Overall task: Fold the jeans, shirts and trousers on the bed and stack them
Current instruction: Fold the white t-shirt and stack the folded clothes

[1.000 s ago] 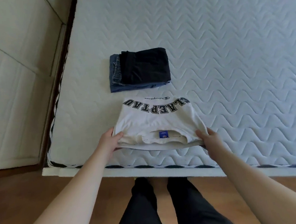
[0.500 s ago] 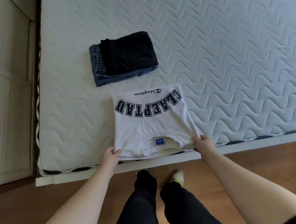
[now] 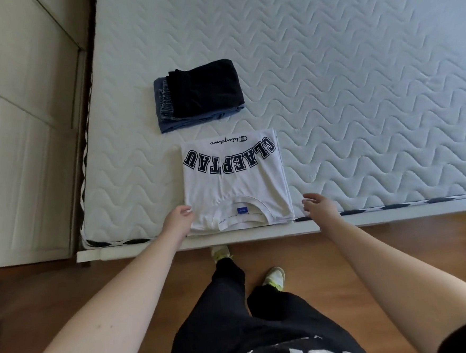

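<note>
Right now the mattress (image 3: 358, 85) fills most of my view, and the folded white shirt (image 3: 235, 181) lies at its near edge, collar end toward me, its long axis running roughly 12 to 6 o'clock. At about 11 o'clock from the shirt, close beyond its far edge but apart from it, sits the stack (image 3: 198, 94): a black folded garment on top of blue denim. I judge the next move is lifting the shirt onto that stack, so the travel runs away from me and slightly left, with bare mattress between and nothing in the way.

My left hand (image 3: 178, 218) is at the shirt's 8 o'clock corner, fingers loosely curled and touching the fabric edge, not clearly pinching it. My right hand (image 3: 318, 206) hangs just off the 4 o'clock corner, fingers spread and curled, empty, apart from the cloth. So the left is nearer.
</note>
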Available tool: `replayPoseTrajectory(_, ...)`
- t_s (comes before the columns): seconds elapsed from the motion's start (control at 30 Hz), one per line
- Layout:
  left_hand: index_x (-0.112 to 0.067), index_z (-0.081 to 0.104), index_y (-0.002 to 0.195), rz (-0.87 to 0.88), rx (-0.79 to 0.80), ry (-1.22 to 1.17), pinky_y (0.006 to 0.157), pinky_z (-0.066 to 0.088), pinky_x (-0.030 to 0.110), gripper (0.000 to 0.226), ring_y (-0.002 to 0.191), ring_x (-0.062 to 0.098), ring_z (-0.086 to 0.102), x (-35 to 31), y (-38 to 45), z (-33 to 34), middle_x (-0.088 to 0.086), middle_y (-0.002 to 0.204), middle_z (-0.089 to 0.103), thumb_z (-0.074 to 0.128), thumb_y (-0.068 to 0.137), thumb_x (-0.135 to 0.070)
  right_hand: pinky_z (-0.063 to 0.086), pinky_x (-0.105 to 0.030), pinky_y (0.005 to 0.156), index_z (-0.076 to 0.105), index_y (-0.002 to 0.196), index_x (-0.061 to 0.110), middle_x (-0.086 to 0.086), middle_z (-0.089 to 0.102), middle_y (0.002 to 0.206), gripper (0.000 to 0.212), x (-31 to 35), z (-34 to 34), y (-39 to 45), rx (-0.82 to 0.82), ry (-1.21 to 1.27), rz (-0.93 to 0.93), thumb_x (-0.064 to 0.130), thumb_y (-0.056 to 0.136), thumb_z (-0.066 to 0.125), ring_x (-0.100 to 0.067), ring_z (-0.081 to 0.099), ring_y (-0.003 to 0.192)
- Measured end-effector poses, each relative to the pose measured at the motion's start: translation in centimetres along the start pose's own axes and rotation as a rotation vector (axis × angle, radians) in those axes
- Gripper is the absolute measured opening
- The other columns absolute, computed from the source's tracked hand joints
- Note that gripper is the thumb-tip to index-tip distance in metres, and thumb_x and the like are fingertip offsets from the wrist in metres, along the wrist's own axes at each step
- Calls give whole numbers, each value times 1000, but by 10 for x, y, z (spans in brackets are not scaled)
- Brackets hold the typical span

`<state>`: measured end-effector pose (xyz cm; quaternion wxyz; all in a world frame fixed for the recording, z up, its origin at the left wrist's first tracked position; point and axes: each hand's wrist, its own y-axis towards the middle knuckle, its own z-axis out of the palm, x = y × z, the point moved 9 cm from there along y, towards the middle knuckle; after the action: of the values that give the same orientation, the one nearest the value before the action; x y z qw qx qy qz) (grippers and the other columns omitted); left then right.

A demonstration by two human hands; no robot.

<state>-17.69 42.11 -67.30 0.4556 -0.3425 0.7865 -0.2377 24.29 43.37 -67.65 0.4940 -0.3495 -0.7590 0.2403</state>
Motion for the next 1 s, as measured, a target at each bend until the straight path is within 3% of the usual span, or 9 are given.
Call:
replayPoseTrajectory(0.03,-16,56,128,15,-2,-10,65,41,22,33,95,18,54,-6,-8,-1,2,118,59,54,96,-20,53,-35,83,60,127,11,-6,66,112,31,6,-4,-4,15,42,-13,13,96,57,-19,61,87)
replayPoseTrajectory(0.1,-18,58,124,48,1,-32,69,45,24,28,98,20,57,-17,-20,-4,4,119,60,54,96,-20,50,-30,76,60,126,9,-7,65,108,29,21,-9,-12,47,116,-42,11,97,56,-18,60,92)
replayPoseTrajectory(0.23,-24,59,121,117,25,-38,98,49,41,25,111,23,59,-36,-32,-13,6,119,61,53,97,-22,49,-31,85,61,124,12,-6,67,112,27,46,-9,-20,102,139,-88,12,97,55,-17,62,96)
replayPoseTrajectory(0.43,-27,62,116,211,4,62,78,39,24,22,99,12,57,-66,-12,-27,-5,108,61,53,96,-27,51,-33,87,63,115,17,-4,69,110,21,74,10,-5,107,114,-75,13,97,55,-16,65,95)
replayPoseTrajectory(0.7,-19,64,119,228,57,148,85,44,25,24,101,17,61,-94,72,-30,0,108,64,54,96,-22,50,-41,96,64,116,17,-4,70,107,23,117,36,49,44,51,-49,12,95,56,-17,65,92)
replayPoseTrajectory(0.83,-15,64,116,204,51,154,94,46,31,22,101,20,62,-107,117,-36,4,108,66,56,96,-19,51,-40,90,64,121,13,-1,70,103,28,139,42,79,7,39,-29,14,95,55,-17,65,94)
replayPoseTrajectory(1.0,-18,62,114,87,31,-5,86,45,29,22,97,18,62,-115,169,-37,6,113,67,62,92,-17,50,-37,89,62,125,12,-5,69,105,31,163,54,124,5,-4,-21,12,96,53,-19,62,93)
